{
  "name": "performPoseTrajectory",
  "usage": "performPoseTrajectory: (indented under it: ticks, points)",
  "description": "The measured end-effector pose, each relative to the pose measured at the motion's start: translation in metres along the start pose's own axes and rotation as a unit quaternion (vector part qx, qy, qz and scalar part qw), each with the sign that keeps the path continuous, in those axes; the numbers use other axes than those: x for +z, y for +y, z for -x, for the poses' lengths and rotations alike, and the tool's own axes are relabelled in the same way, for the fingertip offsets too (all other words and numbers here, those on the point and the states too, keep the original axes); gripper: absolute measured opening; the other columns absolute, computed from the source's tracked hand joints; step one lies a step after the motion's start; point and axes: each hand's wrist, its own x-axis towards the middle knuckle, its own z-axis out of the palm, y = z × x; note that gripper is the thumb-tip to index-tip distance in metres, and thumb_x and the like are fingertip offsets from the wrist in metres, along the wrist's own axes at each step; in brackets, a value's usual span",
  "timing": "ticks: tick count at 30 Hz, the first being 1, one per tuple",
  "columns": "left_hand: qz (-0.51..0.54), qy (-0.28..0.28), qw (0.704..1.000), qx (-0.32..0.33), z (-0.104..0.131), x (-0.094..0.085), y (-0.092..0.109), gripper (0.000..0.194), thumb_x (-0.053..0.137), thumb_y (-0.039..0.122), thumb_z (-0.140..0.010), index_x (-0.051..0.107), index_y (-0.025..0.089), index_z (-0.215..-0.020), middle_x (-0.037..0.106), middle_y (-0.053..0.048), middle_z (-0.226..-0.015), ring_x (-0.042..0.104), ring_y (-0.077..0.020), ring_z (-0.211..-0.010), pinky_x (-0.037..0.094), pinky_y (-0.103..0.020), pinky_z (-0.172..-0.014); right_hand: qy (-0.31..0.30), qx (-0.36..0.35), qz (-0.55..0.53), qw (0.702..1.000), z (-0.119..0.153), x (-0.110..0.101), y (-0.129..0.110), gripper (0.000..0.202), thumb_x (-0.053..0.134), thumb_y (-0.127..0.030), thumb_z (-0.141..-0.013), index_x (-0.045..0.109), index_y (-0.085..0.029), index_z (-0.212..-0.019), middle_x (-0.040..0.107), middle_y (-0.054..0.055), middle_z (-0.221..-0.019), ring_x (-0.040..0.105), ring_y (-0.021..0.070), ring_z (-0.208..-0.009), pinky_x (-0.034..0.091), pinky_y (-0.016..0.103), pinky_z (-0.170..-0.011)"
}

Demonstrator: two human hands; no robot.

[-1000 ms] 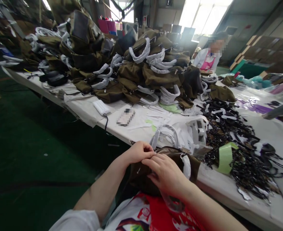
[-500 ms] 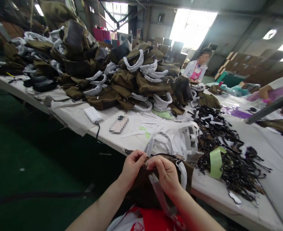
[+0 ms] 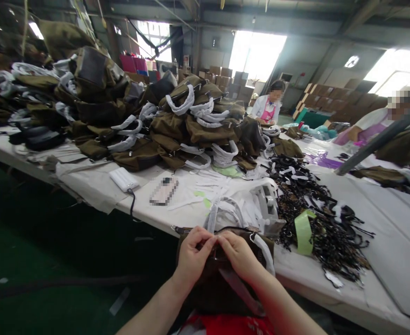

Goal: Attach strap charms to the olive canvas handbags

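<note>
An olive-brown handbag (image 3: 222, 291) is in front of me, against the table's near edge, with my lap below it. My left hand (image 3: 195, 249) is closed in a pinch at its upper edge. Fingertip to fingertip with it, my right hand (image 3: 238, 253) pinches at the same spot; the small part between them is hidden. A white-wrapped handle (image 3: 265, 251) curves down on the bag's right side, and another pale wrapped handle (image 3: 225, 209) rises behind my fingers. Below my right hand hangs a translucent strip (image 3: 239, 288).
Brown bags (image 3: 177, 135) are heaped along the back of the white table (image 3: 149, 216). A phone (image 3: 164, 190) and a white power bank (image 3: 124, 179) lie left of centre. Black straps (image 3: 312, 223) pile up on the right. Two people (image 3: 265, 104) are across the table.
Both hands have drawn together, thumbs and fingertips now meeting at the bag's top edge. My right hand has turned and lowered slightly. The camera view has shifted right and tilted up a little.
</note>
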Motion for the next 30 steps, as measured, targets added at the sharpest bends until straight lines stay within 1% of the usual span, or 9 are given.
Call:
performPoseTrajectory:
  ticks: [4, 8, 14, 17, 19, 21, 24, 26, 30]
  points:
    - [-0.018, -0.019, 1.0, 0.013, 0.003, 0.003, 0.003, 0.027, 0.064, 0.038, -0.086, 0.067, 0.019, -0.067, 0.058, -0.001, -0.069, 0.055, -0.0147, -0.066, 0.046, -0.025, -0.062, -0.047, -0.034, -0.014, 0.998, 0.012, -0.004, 0.005, 0.022, 0.062, -0.035, -0.087, 0.076, -0.018, -0.084, 0.068, 0.005, -0.086, 0.062, 0.0192, -0.087, 0.048, 0.032, -0.082]
    - [-0.016, -0.039, 0.999, 0.019, 0.007, 0.008, 0.002, 0.028, 0.064, 0.041, -0.086, 0.064, 0.021, -0.065, 0.058, -0.001, -0.068, 0.057, -0.0162, -0.066, 0.047, -0.026, -0.061, 0.011, -0.039, -0.118, 0.992, 0.023, -0.004, 0.017, 0.015, 0.074, -0.033, -0.077, 0.075, -0.018, -0.075, 0.068, 0.005, -0.088, 0.063, 0.0193, -0.088, 0.048, 0.031, -0.082]
    - [-0.025, -0.061, 0.998, -0.004, 0.006, 0.018, 0.006, 0.028, 0.064, 0.046, -0.084, 0.065, 0.023, -0.068, 0.059, -0.002, -0.07, 0.059, -0.0181, -0.067, 0.049, -0.027, -0.06, 0.0, 0.083, -0.323, 0.943, 0.031, -0.005, 0.022, 0.037, 0.079, -0.049, -0.072, 0.066, -0.014, -0.074, 0.065, 0.001, -0.069, 0.057, 0.0109, -0.062, 0.043, 0.025, -0.064]
    - [-0.04, -0.089, 0.995, -0.023, 0.001, 0.022, 0.005, 0.031, 0.064, 0.049, -0.083, 0.065, 0.023, -0.067, 0.061, -0.002, -0.068, 0.061, -0.0192, -0.066, 0.049, -0.028, -0.057, 0.009, 0.112, -0.358, 0.927, 0.028, -0.005, 0.03, 0.043, 0.082, -0.052, -0.067, 0.064, -0.013, -0.074, 0.063, -0.001, -0.06, 0.052, 0.0074, -0.052, 0.037, 0.02, -0.054]
    - [-0.048, -0.119, 0.991, -0.042, -0.006, 0.022, 0.004, 0.032, 0.064, 0.052, -0.081, 0.067, 0.022, -0.071, 0.063, -0.002, -0.068, 0.063, -0.02, -0.066, 0.051, -0.028, -0.058, 0.014, 0.123, -0.367, 0.922, 0.026, -0.004, 0.038, 0.044, 0.082, -0.053, -0.067, 0.063, -0.014, -0.075, 0.06, -0.004, -0.054, 0.043, 0.0044, -0.042, 0.027, 0.018, -0.045]
    - [-0.045, -0.14, 0.987, -0.058, -0.018, 0.019, 0.005, 0.033, 0.064, 0.054, -0.08, 0.07, 0.021, -0.08, 0.068, -0.004, -0.073, 0.065, -0.0212, -0.07, 0.053, -0.029, -0.061, 0.013, 0.129, -0.381, 0.915, 0.025, -0.004, 0.044, 0.044, 0.081, -0.052, -0.067, 0.061, -0.014, -0.076, 0.059, -0.004, -0.051, 0.035, 0.0028, -0.036, 0.015, 0.018, -0.039]
    - [-0.04, -0.13, 0.989, -0.056, -0.047, 0.006, 0.009, 0.038, 0.067, 0.055, -0.077, 0.071, 0.02, -0.091, 0.073, -0.005, -0.085, 0.068, -0.0226, -0.081, 0.055, -0.031, -0.071, 0.008, 0.115, -0.414, 0.903, 0.025, -0.004, 0.051, 0.045, 0.082, -0.052, -0.067, 0.059, -0.015, -0.076, 0.058, -0.004, -0.052, 0.036, 0.003, -0.036, 0.013, 0.018, -0.039]
    - [-0.047, -0.09, 0.994, -0.046, -0.075, -0.006, 0.015, 0.039, 0.07, 0.054, -0.074, 0.072, 0.018, -0.09, 0.073, -0.005, -0.086, 0.068, -0.0222, -0.083, 0.054, -0.03, -0.074, -0.007, 0.103, -0.426, 0.899, 0.026, -0.005, 0.055, 0.045, 0.08, -0.053, -0.069, 0.056, -0.016, -0.076, 0.06, -0.003, -0.058, 0.038, 0.0026, -0.037, 0.015, 0.018, -0.039]
    - [-0.056, 0.015, 0.998, -0.014, -0.149, -0.03, 0.03, 0.043, 0.074, 0.054, -0.067, 0.072, 0.016, -0.086, 0.07, -0.004, -0.075, 0.063, -0.0189, -0.071, 0.051, -0.027, -0.065, -0.091, 0.082, -0.392, 0.912, 0.023, -0.008, 0.066, 0.052, 0.075, -0.064, -0.069, 0.051, -0.019, -0.077, 0.064, -0.001, -0.063, 0.032, 0.0017, -0.033, 0.015, 0.018, -0.037]
